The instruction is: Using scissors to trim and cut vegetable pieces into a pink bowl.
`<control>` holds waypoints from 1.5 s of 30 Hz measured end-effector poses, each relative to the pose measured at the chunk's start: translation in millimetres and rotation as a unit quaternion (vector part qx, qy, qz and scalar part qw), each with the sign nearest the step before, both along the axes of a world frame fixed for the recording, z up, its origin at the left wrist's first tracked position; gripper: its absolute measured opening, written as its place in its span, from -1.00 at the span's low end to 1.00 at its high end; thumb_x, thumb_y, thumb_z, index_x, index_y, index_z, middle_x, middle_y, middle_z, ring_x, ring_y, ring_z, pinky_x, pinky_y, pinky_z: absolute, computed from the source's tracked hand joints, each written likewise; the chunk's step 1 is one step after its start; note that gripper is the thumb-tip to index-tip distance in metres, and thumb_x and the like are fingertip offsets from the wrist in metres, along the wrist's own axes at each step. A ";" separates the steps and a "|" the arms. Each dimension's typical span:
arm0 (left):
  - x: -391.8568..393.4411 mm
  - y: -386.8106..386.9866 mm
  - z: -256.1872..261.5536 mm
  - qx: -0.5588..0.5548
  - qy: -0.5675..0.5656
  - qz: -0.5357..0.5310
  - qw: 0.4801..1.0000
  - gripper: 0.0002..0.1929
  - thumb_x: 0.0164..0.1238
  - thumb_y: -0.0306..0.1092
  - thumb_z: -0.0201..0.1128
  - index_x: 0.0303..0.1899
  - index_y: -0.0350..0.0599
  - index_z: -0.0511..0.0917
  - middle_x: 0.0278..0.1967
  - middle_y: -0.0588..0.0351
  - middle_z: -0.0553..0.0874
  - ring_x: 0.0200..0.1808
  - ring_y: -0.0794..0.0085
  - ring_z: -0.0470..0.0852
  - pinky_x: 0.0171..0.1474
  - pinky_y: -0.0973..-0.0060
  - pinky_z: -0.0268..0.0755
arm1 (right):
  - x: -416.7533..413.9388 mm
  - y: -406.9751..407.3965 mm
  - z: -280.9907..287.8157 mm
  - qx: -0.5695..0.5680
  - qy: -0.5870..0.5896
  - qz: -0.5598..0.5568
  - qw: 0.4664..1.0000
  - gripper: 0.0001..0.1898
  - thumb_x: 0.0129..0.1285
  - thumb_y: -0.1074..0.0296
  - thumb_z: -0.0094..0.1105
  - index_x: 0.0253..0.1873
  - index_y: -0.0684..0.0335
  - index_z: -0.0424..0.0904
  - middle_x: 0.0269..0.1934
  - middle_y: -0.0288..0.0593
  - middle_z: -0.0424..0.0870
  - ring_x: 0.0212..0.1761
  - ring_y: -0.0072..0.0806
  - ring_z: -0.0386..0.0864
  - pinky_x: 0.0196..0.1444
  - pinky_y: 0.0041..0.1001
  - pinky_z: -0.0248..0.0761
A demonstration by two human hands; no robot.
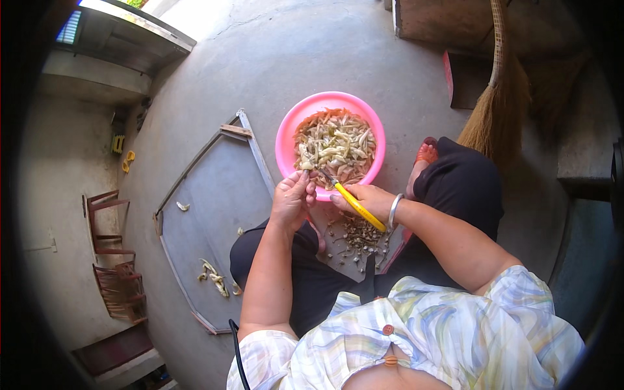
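Note:
My left hand [295, 195] pinches a pale pepper [305, 163] by its end, over the near left rim of a pink plastic basin [282, 141]. In my right hand [368, 200] are yellow-handled scissors [358, 205], their dark blades pointing at the pepper. How far apart the blades are is hard to tell. The basin holds a heap of pale pepper pieces [336, 146], with orange-red ones along the far side. On the floor between my feet, below my right hand, lies a pile of cut stem ends [363, 234].
To the left, a framed flat panel [209, 195] lies on the floor with a few loose pale peppers [214, 280] on it. A straw broom [492, 117] stands at the right. Wooden chairs [114, 287] are by the left wall, and yellow slippers [127, 161] lie farther up.

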State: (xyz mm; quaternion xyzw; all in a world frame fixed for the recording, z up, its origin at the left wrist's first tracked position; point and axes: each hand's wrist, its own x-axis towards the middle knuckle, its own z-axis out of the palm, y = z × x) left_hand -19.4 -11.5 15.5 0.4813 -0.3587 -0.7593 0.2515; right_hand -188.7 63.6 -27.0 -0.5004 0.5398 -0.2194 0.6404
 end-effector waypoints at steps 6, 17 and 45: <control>0.6 3.2 0.2 0.115 0.169 -0.022 0.979 -0.86 0.35 -0.34 -0.08 -0.24 -0.20 0.35 -0.62 0.26 0.36 -0.65 0.64 0.27 -0.56 0.76 0.17 | 1.7 1.9 6.1 -0.041 0.004 -0.010 0.999 -0.40 0.09 -0.22 -0.03 -0.15 0.33 0.44 -0.30 0.05 0.55 -0.20 -0.28 0.53 -0.15 -0.40 0.33; 2.9 3.7 3.2 0.144 0.225 -0.056 0.962 -0.89 0.35 -0.33 -0.10 -0.29 -0.11 0.33 -0.67 0.33 0.28 -0.70 0.67 0.19 -0.61 0.71 0.04 | -6.1 -2.0 30.9 -0.021 -0.011 0.072 0.997 -0.35 0.11 -0.14 0.03 0.13 0.31 0.28 -0.01 0.11 0.42 0.08 -0.27 0.38 0.09 -0.42 0.20; -1.4 1.8 -0.7 0.174 0.262 -0.096 0.944 -0.90 0.32 -0.33 -0.07 -0.31 -0.12 0.35 -0.67 0.30 0.32 -0.69 0.67 0.23 -0.60 0.71 0.09 | 7.8 7.7 13.3 -0.151 0.069 -0.142 0.976 -0.47 0.13 -0.13 0.01 -0.41 0.40 0.48 -0.56 0.12 0.51 -0.44 -0.14 0.54 -0.37 -0.29 0.35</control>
